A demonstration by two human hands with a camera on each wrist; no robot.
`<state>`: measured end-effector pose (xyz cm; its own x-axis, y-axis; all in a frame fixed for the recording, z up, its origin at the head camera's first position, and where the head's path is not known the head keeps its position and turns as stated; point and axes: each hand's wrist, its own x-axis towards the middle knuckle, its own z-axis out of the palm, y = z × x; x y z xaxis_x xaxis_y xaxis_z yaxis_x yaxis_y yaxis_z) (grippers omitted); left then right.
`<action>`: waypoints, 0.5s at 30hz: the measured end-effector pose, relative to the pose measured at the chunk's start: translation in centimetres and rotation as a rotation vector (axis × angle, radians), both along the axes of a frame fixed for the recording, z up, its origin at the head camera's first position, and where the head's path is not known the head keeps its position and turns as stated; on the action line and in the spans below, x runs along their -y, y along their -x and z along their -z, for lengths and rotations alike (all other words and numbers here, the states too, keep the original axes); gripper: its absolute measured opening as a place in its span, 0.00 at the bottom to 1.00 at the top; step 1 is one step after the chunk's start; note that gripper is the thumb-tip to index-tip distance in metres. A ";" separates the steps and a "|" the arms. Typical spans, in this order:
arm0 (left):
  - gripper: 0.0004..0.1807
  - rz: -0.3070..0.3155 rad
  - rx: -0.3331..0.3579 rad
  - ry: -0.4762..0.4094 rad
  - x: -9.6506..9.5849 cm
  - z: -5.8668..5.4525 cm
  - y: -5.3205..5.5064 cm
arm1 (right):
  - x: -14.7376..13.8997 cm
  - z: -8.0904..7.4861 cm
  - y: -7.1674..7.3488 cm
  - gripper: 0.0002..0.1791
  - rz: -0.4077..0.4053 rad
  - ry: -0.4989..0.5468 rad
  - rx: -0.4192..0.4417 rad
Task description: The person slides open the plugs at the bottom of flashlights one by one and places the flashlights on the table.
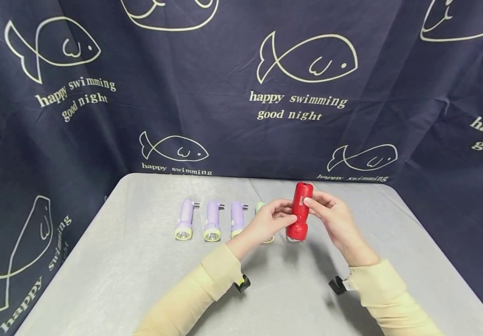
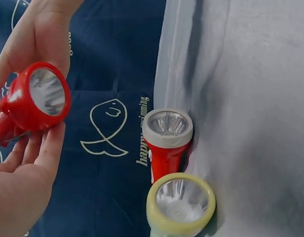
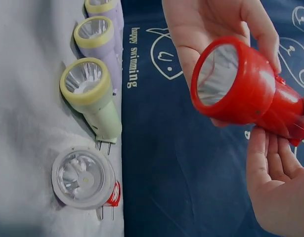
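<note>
Both hands hold a red flashlight above the table, its lens end pointing down and toward me. My left hand pinches it near the head, thumb on the front and fingers behind. Higher up the body, my right hand grips it with the thumb across the front. A green flashlight with a yellow rim lies on the table, mostly hidden behind the left hand in the head view. Beside it is another red flashlight with a whitish rim, seen in the wrist views.
Three purple flashlights with yellow rims lie in a row on the grey table, their plug prongs pointing right. A dark blue curtain with fish drawings hangs behind and at both sides.
</note>
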<state>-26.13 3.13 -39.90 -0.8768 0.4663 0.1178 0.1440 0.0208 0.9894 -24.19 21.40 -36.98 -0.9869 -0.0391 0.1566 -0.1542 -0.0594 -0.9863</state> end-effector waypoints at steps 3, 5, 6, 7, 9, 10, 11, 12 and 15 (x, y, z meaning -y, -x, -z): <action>0.22 -0.051 -0.084 0.031 0.4 -0.2 -0.3 | 0.6 0.0 -0.1 0.08 0.042 -0.076 -0.033; 0.24 -0.099 -0.150 0.047 0.6 -0.5 -0.5 | 1.0 0.0 -0.2 0.08 0.073 -0.123 -0.042; 0.24 -0.125 -0.185 0.059 0.6 -0.6 -0.6 | 1.2 0.0 -0.2 0.09 0.088 -0.144 -0.044; 0.25 -0.150 -0.219 0.071 0.7 -0.7 -0.8 | 1.5 -0.1 -0.3 0.10 0.100 -0.164 -0.045; 0.26 -0.190 -0.276 0.100 0.8 -1.0 -1.1 | 2.0 -0.1 -0.4 0.12 0.117 -0.194 -0.043; 0.25 -0.206 -0.299 0.117 0.8 -1.2 -1.2 | 2.2 -0.1 -0.4 0.13 0.123 -0.208 -0.044; 0.25 -0.224 -0.325 0.141 0.9 -1.3 -1.3 | 2.4 -0.1 -0.5 0.14 0.130 -0.220 -0.043; 0.25 -0.239 -0.346 0.164 0.9 -1.4 -1.4 | 2.6 -0.1 -0.6 0.15 0.134 -0.236 -0.043; 0.24 -0.272 -0.375 0.196 1.0 -1.6 -1.7 | 3.1 -0.1 -0.8 0.17 0.150 -0.263 -0.043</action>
